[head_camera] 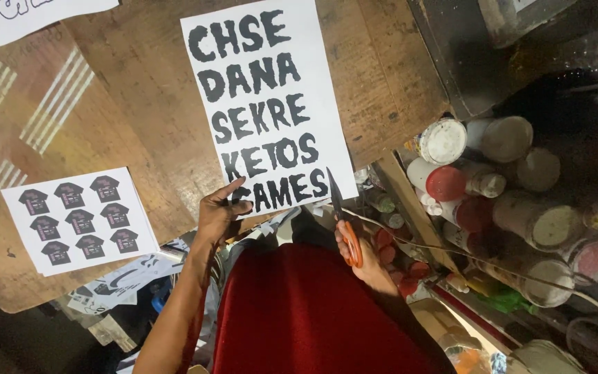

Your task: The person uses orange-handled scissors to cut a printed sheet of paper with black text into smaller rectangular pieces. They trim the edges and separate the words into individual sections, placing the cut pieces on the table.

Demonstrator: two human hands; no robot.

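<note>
A white paper sheet (pixel 261 62) with bold black hand-painted lettering lies on the wooden table (pixel 140 83), its near edge over the table's front. My left hand (pixel 219 211) pinches the sheet's near left corner, index finger stretched onto the paper. My right hand (pixel 361 256) grips orange-handled scissors (pixel 340 221), the dark blades pointing up at the sheet's near right edge. Whether the blades touch the paper is unclear.
A smaller white sheet (pixel 81 220) printed with rows of dark shirt pictures lies at the table's left front. Another lettered sheet (pixel 15 14) sits at the far left. Many paint jars and tubs (pixel 500 180) crowd the floor to the right. Paper scraps (pixel 126 280) lie below the table.
</note>
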